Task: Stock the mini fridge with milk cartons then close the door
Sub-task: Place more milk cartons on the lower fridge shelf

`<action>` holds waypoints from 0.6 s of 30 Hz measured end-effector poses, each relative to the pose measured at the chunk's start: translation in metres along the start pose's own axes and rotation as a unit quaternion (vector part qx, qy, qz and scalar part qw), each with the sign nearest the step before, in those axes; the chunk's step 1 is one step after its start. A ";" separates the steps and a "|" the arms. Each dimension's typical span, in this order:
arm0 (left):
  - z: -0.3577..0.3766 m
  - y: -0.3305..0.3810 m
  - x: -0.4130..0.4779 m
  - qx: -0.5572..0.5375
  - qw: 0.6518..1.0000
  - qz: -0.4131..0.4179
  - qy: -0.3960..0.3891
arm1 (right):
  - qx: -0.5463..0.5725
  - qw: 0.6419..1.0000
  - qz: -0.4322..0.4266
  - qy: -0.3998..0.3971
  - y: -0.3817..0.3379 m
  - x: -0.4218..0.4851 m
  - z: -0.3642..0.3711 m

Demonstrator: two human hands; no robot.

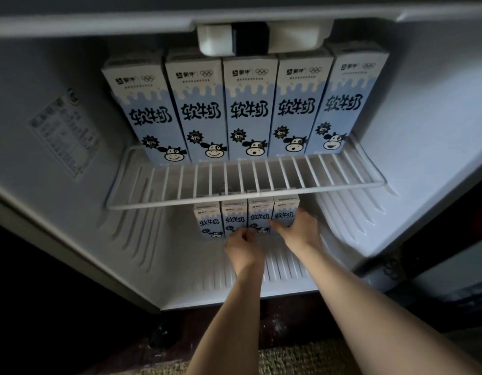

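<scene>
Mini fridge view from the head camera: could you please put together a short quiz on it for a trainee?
1. How many milk cartons stand upright on the wire shelf?
2. True or false: the fridge door is already closed.
3. Which hand touches the rightmost lower carton? A) left hand B) right hand C) neither

Key: 1. Five. 2. False: the shelf is in plain view. 3. B; the left hand sits lower, in front of the middle lower cartons.
</scene>
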State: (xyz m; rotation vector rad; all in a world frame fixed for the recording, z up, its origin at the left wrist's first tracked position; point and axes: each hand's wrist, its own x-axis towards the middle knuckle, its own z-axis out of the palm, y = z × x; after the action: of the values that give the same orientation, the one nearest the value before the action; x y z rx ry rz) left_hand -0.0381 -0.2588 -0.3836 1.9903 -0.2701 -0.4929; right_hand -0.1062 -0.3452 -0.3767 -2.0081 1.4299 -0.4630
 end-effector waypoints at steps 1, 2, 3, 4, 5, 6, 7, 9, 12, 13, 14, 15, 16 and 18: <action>0.000 0.000 0.000 -0.004 1.000 0.000 0.001 | -0.002 1.000 -0.001 -0.004 -0.001 0.000 0.000; 0.000 -0.001 0.001 -0.006 1.000 -0.001 -0.001 | -0.005 1.000 -0.003 -0.008 -0.002 0.000 -0.001; -0.001 0.000 0.002 -0.004 1.000 -0.002 -0.005 | -0.009 1.000 -0.006 -0.013 -0.003 0.000 -0.001; -0.002 0.001 0.002 0.001 1.000 -0.002 -0.012 | -0.009 1.000 -0.009 -0.016 -0.004 -0.001 -0.002; -0.003 0.003 0.001 0.009 1.000 0.000 -0.021 | -0.005 1.000 -0.009 -0.020 -0.005 -0.001 -0.004; -0.004 0.005 0.000 0.021 0.999 0.005 -0.030 | 0.006 1.000 -0.008 -0.026 -0.005 -0.002 -0.004; -0.006 0.006 -0.001 0.033 0.999 0.011 -0.039 | 0.014 0.999 -0.007 -0.034 -0.005 -0.002 -0.005; -0.012 0.006 -0.004 0.055 0.996 0.022 -0.063 | 0.020 0.999 0.009 -0.048 -0.003 -0.005 -0.007; -0.026 0.001 -0.007 0.099 0.986 0.033 -0.128 | -0.013 0.998 0.031 -0.053 -0.001 -0.017 -0.015; -0.032 0.001 -0.008 0.114 0.981 0.039 -0.152 | -0.026 0.998 0.035 -0.055 -0.002 -0.022 -0.019; -0.039 0.002 -0.010 0.124 0.975 0.047 -0.176 | -0.034 0.997 0.039 -0.058 -0.004 -0.028 -0.024; -0.047 0.005 -0.013 0.131 0.969 0.057 -0.201 | -0.040 0.997 0.037 -0.063 -0.007 -0.033 -0.029; -0.054 0.008 -0.017 0.141 0.962 0.070 -0.224 | -0.047 0.996 0.030 -0.068 -0.010 -0.039 -0.033; -0.070 0.017 -0.026 0.186 0.941 0.104 -0.264 | -0.057 0.996 0.014 -0.065 -0.019 -0.050 -0.041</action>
State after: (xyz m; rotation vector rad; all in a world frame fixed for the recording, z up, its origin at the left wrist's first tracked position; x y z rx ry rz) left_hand -0.0287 -0.2004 -0.3349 2.1240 -0.9595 -0.8870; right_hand -0.1351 -0.3064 -0.3301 -2.0633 1.4304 -0.2391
